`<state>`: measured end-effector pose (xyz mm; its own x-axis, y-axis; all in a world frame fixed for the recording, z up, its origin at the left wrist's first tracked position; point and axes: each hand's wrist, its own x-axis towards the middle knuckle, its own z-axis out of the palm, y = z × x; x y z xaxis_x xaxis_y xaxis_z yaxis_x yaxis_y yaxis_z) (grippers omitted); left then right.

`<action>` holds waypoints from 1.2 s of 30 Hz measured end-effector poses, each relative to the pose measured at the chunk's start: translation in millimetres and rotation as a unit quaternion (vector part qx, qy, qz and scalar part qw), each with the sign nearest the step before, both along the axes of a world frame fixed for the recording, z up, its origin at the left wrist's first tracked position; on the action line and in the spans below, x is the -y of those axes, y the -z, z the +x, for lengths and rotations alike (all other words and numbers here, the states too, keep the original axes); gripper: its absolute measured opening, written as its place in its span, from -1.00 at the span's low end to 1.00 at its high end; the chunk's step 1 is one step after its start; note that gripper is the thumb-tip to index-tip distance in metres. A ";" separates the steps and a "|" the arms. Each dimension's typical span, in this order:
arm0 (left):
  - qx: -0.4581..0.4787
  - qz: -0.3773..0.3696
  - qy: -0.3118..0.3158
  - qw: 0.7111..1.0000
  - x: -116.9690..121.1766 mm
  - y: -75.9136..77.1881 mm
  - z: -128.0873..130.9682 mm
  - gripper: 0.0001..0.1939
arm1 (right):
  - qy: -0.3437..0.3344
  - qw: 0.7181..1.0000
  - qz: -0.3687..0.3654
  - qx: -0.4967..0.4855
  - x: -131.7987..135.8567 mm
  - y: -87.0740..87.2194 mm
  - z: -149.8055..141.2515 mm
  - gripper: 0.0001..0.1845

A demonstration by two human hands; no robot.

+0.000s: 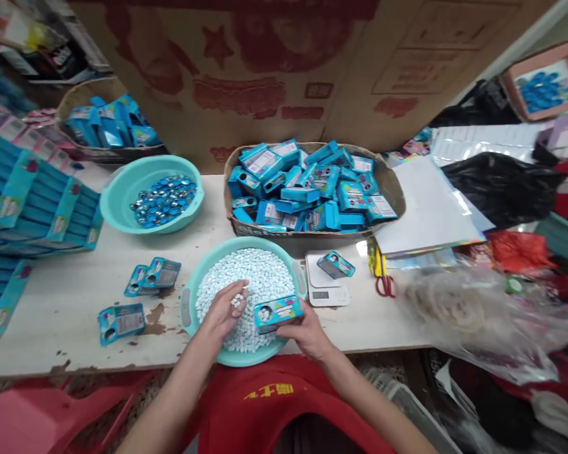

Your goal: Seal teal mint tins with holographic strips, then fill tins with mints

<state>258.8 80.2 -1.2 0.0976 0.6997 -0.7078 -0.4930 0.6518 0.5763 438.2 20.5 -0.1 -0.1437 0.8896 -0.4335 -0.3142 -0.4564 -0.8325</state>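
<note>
A turquoise basin full of small white candies stands at the table's front edge. Over its left part, my left hand is closed around a few of the candies. My right hand grips a small blue box above the basin's right side; white shows in the box's round window. Just right of the basin, another blue box lies on a white digital scale. To the left, several similar boxes lie on the table.
Behind the basin, a cut-down carton holds many blue boxes. A second turquoise basin holds blue and silver wrapped pieces. Red-handled scissors and plastic bags lie right; stacked blue display trays stand left.
</note>
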 end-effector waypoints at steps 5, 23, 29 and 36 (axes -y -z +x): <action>-0.025 -0.020 -0.026 0.999 -4.8 -9.3 -3.9 -0.67 | -0.031 0.999 0.025 -0.018 -1.5 0.8 4.5 -0.46; -0.109 0.232 -0.169 0.952 -9.7 -67.0 45.8 -0.52 | -0.013 0.964 0.175 0.198 -20.1 -0.1 -6.0 -0.66; -0.288 0.251 0.014 0.924 -20.0 -47.8 7.0 -0.71 | 0.003 0.991 0.090 0.096 -18.7 7.9 0.3 -0.62; -0.359 0.344 0.390 0.775 -11.6 -61.6 -9.4 -0.45 | 0.019 0.988 0.110 0.108 -28.4 5.9 -7.5 -0.64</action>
